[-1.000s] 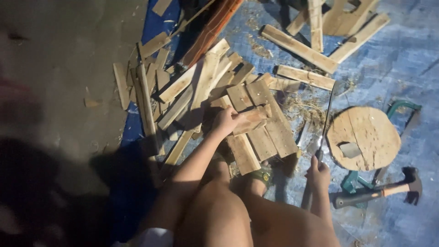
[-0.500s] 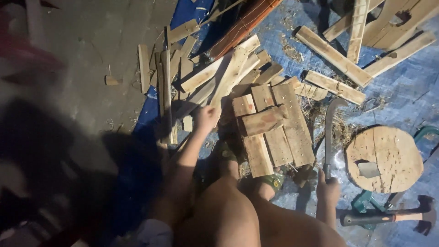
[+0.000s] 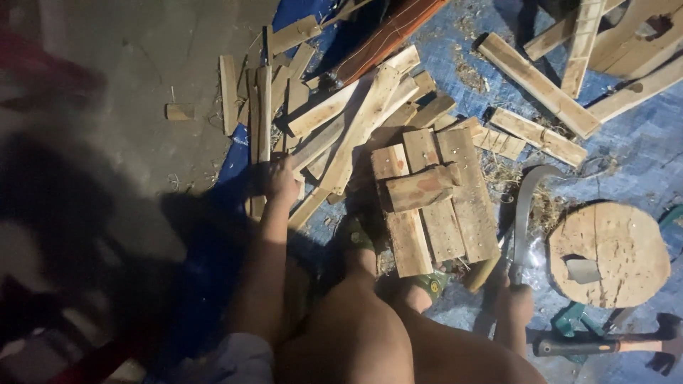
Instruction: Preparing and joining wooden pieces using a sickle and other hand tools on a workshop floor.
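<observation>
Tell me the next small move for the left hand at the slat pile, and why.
Probably close the fingers on one slat and draw it toward the stacked boards. The left hand rests on the slats at the tarp's edge, its grip unclear, while the right hand holds a curved blade upright beside the round block.

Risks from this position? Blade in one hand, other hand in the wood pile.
1. The right hand holds a curved blade upright close to the bare knee; a slip might cut it.
2. The left hand grips a thin slat in a loose pile; splinters seem likely.
3. The stacked boards show nail holes; nails may remain.
</observation>
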